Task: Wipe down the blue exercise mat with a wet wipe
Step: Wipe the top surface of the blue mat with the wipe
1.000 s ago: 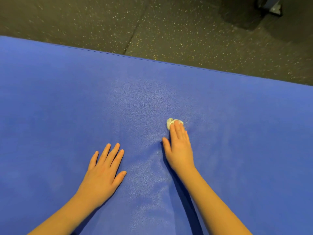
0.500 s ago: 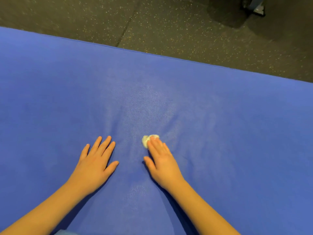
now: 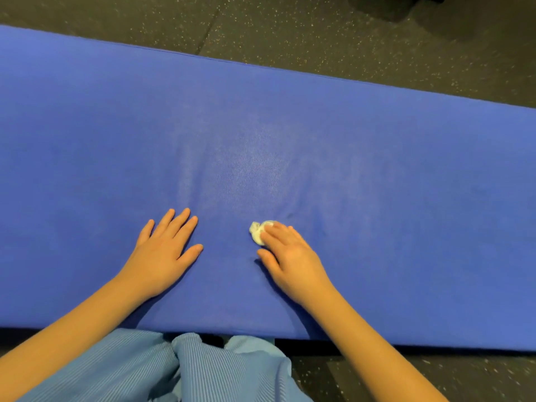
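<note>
The wet wipe (image 3: 257, 233) (a small crumpled wad, probably light, limp and damp) sits pinned under the straight fingers (image 3: 282, 235) of the right hand (image 3: 293, 258) — best pressed flat, not pinched. The left hand (image 3: 162, 256) lies flat, fingers spread, holding nothing. Under both, one soft blue mat (image 3: 377, 169), dimpling by the fingertips. One wipe, two hands.

Blue exercise mat (image 3: 348, 134), flat, faintly creased; small crumpled white wet wipe (image 3: 256, 232) on its near half

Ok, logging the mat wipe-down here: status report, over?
Left hand flat on blue exercise mat, empty. Right hand pressing crumpled wet wipe to mat, fingers straight. Nothing in the wipe's path.
</note>
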### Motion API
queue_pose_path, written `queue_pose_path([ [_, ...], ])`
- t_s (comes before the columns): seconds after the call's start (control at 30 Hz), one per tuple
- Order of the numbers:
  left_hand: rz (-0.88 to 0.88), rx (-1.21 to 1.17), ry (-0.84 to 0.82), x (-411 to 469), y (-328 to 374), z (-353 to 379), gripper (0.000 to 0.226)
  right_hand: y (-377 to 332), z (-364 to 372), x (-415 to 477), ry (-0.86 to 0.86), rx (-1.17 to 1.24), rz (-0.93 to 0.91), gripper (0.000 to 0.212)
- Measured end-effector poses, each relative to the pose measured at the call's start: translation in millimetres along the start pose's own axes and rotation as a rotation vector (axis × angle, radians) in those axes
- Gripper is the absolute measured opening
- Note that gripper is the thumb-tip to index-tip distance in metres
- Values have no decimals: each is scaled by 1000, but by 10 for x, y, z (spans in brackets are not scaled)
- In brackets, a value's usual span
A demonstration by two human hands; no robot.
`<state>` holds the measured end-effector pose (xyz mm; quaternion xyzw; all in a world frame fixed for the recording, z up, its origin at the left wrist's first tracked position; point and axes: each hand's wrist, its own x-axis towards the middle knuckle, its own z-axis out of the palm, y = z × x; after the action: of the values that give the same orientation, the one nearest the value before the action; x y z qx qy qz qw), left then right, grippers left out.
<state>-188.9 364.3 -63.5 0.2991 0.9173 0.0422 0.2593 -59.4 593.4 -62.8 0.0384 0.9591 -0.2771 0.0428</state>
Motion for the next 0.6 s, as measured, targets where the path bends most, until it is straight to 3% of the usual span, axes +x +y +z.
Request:
queue_pose_path([
  [0.13, 1, 25, 38, 0, 5, 23, 96, 116, 15, -71, 127, 39, 119, 40],
  [0.3, 2, 41, 36, 5, 5, -14, 98, -167, -9, -386, 106, 145, -16, 41],
  [0.47, 15, 1, 58, 5, -21, 38, 96, -75, -39, -277, 249, 116, 270, 12],
  [0.6, 22, -6, 82, 2, -41, 79, 94, -304, -49, -511, 85, 202, 197, 10],
])
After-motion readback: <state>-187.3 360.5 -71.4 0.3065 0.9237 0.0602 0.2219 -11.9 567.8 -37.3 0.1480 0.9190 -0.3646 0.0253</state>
